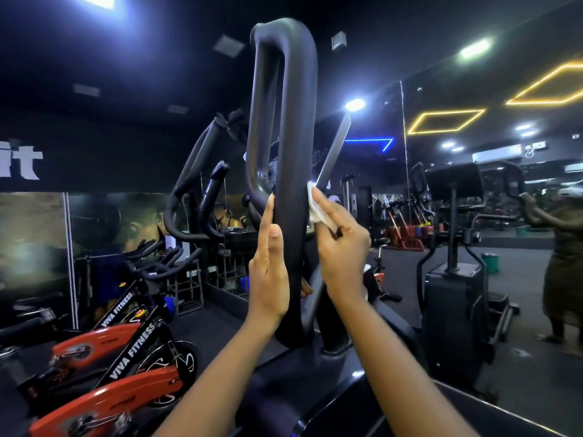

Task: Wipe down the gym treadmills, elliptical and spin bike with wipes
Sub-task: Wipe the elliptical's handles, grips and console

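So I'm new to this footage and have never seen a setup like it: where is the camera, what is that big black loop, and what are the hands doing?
There is no robot here. The single picture comes from a wide-angle camera worn on a person's head, looking forward at their own two hands; the wide lens is why the edges bend. The place is a dim gym. The tall black loop in the middle is the elliptical handle. The left hand holds it, with fingertips showing round the far side. The right hand pinches a white wipe and presses it against the handle's right edge. At lower left stand red and black spin bikes. On the right is what seems to be a mirror wall, so the machine and the figure seen there look like reflections.
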`<state>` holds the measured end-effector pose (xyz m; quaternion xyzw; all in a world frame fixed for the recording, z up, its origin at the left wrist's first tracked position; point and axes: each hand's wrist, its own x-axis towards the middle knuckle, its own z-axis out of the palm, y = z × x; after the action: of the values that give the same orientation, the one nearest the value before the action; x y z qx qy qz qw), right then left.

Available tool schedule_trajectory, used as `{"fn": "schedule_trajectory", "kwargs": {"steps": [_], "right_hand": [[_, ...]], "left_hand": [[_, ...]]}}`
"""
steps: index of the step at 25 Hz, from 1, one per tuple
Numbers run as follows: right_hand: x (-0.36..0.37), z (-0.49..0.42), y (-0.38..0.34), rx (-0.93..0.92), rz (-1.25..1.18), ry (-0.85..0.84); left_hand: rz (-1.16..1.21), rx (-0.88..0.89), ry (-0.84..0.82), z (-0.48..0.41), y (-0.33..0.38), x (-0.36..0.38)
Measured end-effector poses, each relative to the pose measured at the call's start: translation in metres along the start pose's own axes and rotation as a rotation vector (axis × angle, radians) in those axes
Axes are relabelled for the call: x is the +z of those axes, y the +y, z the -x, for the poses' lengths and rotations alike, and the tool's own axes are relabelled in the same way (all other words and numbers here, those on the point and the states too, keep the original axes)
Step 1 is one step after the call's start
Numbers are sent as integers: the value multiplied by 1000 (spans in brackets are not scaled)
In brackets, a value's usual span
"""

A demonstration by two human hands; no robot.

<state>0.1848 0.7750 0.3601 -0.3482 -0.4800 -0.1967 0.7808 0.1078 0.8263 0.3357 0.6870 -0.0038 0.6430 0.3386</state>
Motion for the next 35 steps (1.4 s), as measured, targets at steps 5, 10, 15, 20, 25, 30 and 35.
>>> {"fn": "schedule_trajectory", "kwargs": {"steps": [5, 10, 15, 20, 25, 30, 35], "right_hand": [[-13, 53, 13, -86, 43, -38], [-33, 64, 8, -158, 159, -147], [-47, 61, -16, -98, 240, -183], [-49, 77, -55, 44, 278, -275], [-31, 102, -83, 107, 427, -199], [8, 81, -116, 27, 522, -147], [53, 22, -138, -14, 688, -211]], "left_hand": [[-30, -16, -8, -1, 4, 1], [-66, -37, -28, 2, 11, 1], [-55, -87, -165, 6, 19, -10], [-149, -208, -318, 36, 22, -45], [-202, -270, -303, 61, 20, -88], [-72, -367, -213, 47, 27, -114], [181, -473, -45, -7, 17, -98]]}}
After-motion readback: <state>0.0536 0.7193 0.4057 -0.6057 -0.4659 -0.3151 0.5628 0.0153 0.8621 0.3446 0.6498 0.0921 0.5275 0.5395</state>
